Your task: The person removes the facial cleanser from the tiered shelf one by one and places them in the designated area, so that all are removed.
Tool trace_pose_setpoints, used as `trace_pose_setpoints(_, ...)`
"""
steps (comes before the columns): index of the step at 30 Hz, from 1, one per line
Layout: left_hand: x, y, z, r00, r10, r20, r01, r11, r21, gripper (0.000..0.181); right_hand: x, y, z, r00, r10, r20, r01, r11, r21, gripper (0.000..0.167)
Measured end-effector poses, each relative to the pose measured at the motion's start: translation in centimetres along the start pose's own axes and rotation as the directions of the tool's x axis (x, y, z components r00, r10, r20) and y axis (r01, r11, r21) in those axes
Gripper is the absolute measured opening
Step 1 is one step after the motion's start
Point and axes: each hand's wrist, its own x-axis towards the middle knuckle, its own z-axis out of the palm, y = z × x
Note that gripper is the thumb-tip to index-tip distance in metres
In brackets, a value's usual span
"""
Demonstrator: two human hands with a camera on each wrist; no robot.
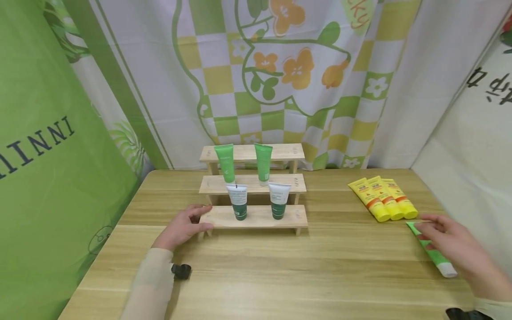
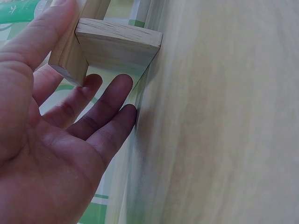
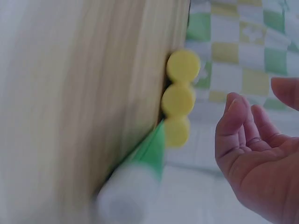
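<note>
My left hand (image 1: pixel 182 229) grips the left end of the lowest tier of a three-tier wooden stand (image 1: pixel 218 216), thumb on one side of the plank and forefinger on the other; its other fingers hang free below in the left wrist view. Over a green tube (image 1: pixel 436 255) with a white cap, lying on the table at right, hovers my right hand (image 1: pixel 454 244). The right wrist view shows its loosely bent fingers apart from the tube. On the stand, two green tubes (image 1: pixel 226 164) stand behind two white-and-dark-green tubes (image 1: pixel 278 202).
Three yellow tubes (image 1: pixel 384 200) lie side by side on the wooden table (image 1: pixel 256 275), just beyond the loose green tube. A patterned curtain (image 1: pixel 280 89) hangs behind the table, a green cloth (image 1: pixel 48 178) at left and a white one (image 1: pixel 472 146) at right.
</note>
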Motion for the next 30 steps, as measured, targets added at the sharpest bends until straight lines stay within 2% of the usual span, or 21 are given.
trace_pose_setpoints(6,-0.2,-0.2,-0.1,1.0,0.005,-0.011,-0.005,1.0,-0.013,0.077,1.5,-3.7,3.3,0.989,-0.145,-0.015,0.146,0.988,0.049,0.046)
trace_pose_setpoints(14,-0.1,-0.4,0.4,0.999,0.033,-0.019,-0.034,0.998,-0.049,0.074,3.9,-9.8,7.8,0.958,-0.278,0.064,0.272,0.958,0.093,0.039)
trace_pose_setpoints(22,0.0,-0.9,0.6,0.999,0.022,-0.027,-0.023,0.999,-0.045,0.075,6.8,-16.3,11.6,0.939,-0.333,0.09,0.316,0.935,0.161,0.035)
trace_pose_setpoints(30,0.4,-0.8,0.4,0.999,0.018,-0.028,-0.02,0.998,-0.066,0.075,9.4,-21.5,13.9,0.922,-0.372,0.112,0.339,0.911,0.236,0.035)
